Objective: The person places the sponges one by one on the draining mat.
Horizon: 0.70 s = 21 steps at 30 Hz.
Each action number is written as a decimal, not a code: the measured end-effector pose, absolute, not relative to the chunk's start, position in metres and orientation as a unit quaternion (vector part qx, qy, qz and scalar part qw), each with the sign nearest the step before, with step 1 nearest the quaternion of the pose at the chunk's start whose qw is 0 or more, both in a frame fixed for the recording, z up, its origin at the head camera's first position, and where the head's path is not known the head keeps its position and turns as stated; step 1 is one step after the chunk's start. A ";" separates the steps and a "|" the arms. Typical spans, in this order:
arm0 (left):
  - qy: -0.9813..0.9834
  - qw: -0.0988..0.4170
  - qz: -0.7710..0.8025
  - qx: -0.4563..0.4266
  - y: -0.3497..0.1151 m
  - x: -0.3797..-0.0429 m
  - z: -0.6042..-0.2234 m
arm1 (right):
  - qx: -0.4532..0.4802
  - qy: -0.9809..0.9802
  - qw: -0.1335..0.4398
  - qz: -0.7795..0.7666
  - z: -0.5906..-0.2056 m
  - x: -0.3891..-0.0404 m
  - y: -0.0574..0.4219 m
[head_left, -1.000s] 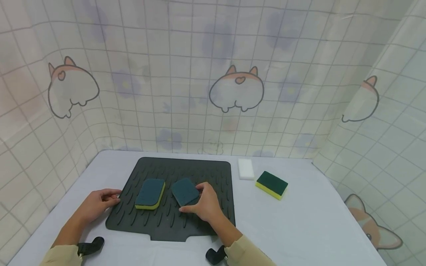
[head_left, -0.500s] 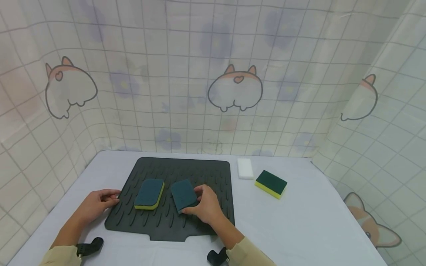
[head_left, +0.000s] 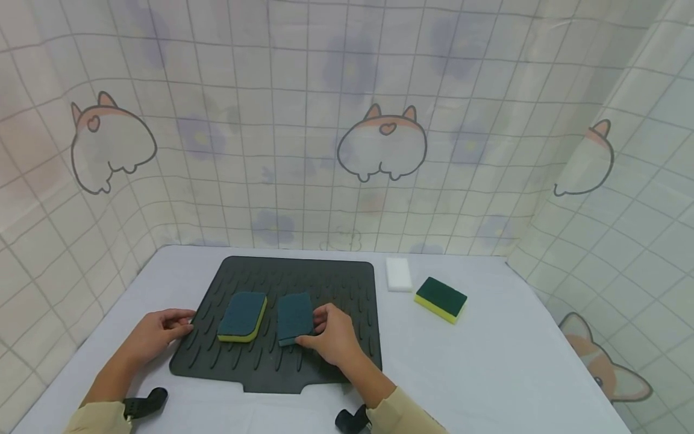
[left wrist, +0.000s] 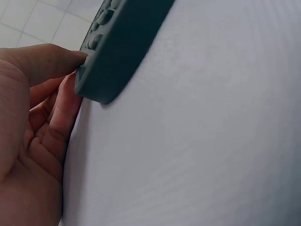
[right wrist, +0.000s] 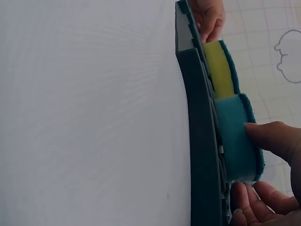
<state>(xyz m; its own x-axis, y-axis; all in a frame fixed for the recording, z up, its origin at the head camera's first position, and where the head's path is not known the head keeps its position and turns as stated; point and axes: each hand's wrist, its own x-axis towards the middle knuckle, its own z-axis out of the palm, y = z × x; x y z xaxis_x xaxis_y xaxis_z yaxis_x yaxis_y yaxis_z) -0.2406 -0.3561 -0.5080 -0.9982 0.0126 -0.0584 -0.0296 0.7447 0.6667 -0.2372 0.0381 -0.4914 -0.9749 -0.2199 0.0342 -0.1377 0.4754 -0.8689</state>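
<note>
My left hand point(head_left: 154, 334) pinches the left edge of a dark ribbed silicone mat point(head_left: 336, 274). In the left wrist view the thumb lies on the mat's upper face, with the fingers at its side. On the mat, my right hand point(head_left: 336, 337) holds a blue sponge point(head_left: 295, 316) with a dark teal scouring face up. The right wrist view shows its thumb against the near side of the blue sponge point(right wrist: 233, 136) and the fingers bent near its right end. To the left lies a yellow sponge point(head_left: 243, 314), also scouring face up, nearly parallel with a small gap between.
Right of the mat, a white block point(head_left: 399, 275) and a yellow sponge with a dark green face point(head_left: 441, 298) lie on the white table point(head_left: 466, 374). A checked curtain point(head_left: 303, 199) with dog drawings hangs around the back and sides.
The blue sponge has turned from a slant to nearly straight, lining up beside the yellow one. My right hand has shifted slightly with it. The left hand stays at the mat's edge.
</note>
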 end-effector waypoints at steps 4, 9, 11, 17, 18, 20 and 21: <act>0.935 0.027 0.354 -0.003 -0.356 -0.240 -0.508 | -0.102 0.854 0.046 -0.508 -0.491 -0.237 0.037; 0.935 0.025 0.353 0.001 -0.357 -0.241 -0.507 | -0.102 0.851 0.050 -0.513 -0.489 -0.235 0.036; 0.935 0.026 0.353 0.000 -0.357 -0.242 -0.507 | -0.102 0.852 0.050 -0.510 -0.488 -0.235 0.036; 0.935 0.032 0.354 -0.008 -0.358 -0.243 -0.509 | -0.100 0.858 0.055 -0.502 -0.489 -0.236 0.034; 0.935 0.033 0.354 -0.009 -0.358 -0.243 -0.510 | -0.100 0.859 0.055 -0.500 -0.489 -0.236 0.034; 0.934 0.033 0.356 -0.010 -0.358 -0.244 -0.511 | -0.098 0.861 0.052 -0.496 -0.489 -0.236 0.033; 0.933 0.032 0.358 -0.010 -0.358 -0.244 -0.511 | -0.096 0.862 0.052 -0.495 -0.488 -0.236 0.033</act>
<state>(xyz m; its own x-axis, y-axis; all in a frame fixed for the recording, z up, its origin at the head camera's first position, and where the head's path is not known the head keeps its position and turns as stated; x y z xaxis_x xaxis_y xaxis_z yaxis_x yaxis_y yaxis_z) -0.2436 -0.3582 -0.5107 -0.9977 0.0039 -0.0677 -0.0424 0.7436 0.6673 -0.2356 0.0327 -0.4883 -0.9760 -0.2176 0.0055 -0.1144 0.4910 -0.8636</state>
